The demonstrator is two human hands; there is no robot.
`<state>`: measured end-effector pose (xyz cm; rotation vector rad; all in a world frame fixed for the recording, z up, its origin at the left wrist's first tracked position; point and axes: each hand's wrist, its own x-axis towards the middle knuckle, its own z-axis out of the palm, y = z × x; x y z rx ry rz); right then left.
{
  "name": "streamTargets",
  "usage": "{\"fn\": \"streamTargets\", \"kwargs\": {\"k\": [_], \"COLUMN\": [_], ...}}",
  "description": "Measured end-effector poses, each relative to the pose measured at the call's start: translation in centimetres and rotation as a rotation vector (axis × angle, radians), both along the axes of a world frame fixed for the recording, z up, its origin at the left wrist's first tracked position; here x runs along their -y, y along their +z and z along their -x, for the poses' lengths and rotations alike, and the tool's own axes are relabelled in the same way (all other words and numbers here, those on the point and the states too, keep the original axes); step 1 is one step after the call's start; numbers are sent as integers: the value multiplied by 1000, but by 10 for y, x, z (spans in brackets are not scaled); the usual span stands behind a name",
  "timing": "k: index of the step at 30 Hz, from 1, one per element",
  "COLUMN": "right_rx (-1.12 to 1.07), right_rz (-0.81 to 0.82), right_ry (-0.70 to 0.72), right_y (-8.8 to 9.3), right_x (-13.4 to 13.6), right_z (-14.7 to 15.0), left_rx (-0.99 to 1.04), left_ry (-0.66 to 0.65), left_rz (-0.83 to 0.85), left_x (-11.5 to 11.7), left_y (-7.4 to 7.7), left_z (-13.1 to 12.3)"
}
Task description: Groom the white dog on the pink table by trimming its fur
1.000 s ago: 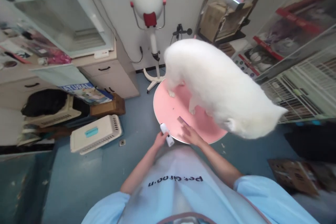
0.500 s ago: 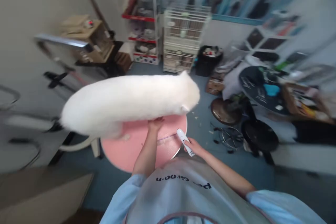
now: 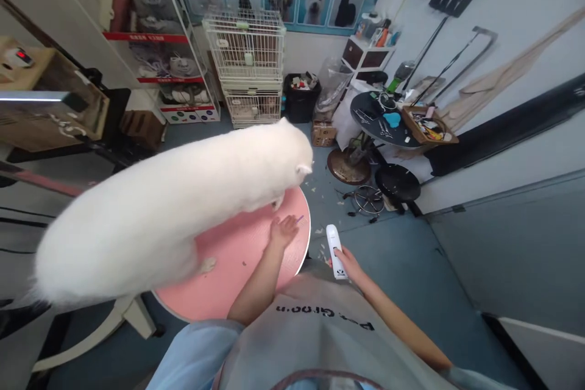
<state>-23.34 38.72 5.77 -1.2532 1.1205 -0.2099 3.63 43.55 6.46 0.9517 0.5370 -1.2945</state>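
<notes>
A white fluffy dog [image 3: 173,195] stands on the round pink table [image 3: 237,268], head toward the far edge. My left hand [image 3: 282,231] lies flat and open on the tabletop just below the dog's head, fingertips next to a small purple comb [image 3: 299,218]. My right hand [image 3: 348,258] is off the table's right edge, closed around a white clipper [image 3: 333,242] held upright. I wear a light blue apron with lettering [image 3: 320,317].
Stacked wire cages [image 3: 247,67] and a black bin [image 3: 300,97] stand at the back wall. A round black table with tools [image 3: 388,119] and a black stool [image 3: 397,181] are to the right. Fur clippings lie on the blue floor. Shelves [image 3: 155,67] stand at the back left.
My view swung right round the room. The clipper passed from my left hand to my right. My left hand went under the dog's chest, then came down flat beside the comb.
</notes>
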Motion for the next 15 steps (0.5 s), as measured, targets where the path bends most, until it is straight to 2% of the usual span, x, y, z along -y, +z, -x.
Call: {"fn": "streamTargets", "kwargs": {"k": [2, 4, 6, 7, 11, 13, 15], "right_rx": [10, -1, -23, -33, -52, -58, -64], "right_rz": [4, 16, 27, 28, 32, 44, 60], "right_ry": [19, 55, 104, 129, 231, 287, 342], "right_y": [5, 9, 12, 12, 13, 14, 15], "right_x": [3, 10, 19, 24, 50, 66, 84], "right_z": [-5, -10, -16, -20, -38, -46, -51], "left_rx": [-99, -115, -121, -130, -168, -2, 315], "left_ry": [-1, 134, 306, 353, 289, 322, 426], "left_rz": [268, 442, 507, 514, 487, 506, 486], "left_x": [2, 13, 30, 38, 66, 78, 87], "left_y": [8, 20, 33, 38, 50, 52, 55], "left_z": [16, 13, -2, -11, -31, -38, -49]}}
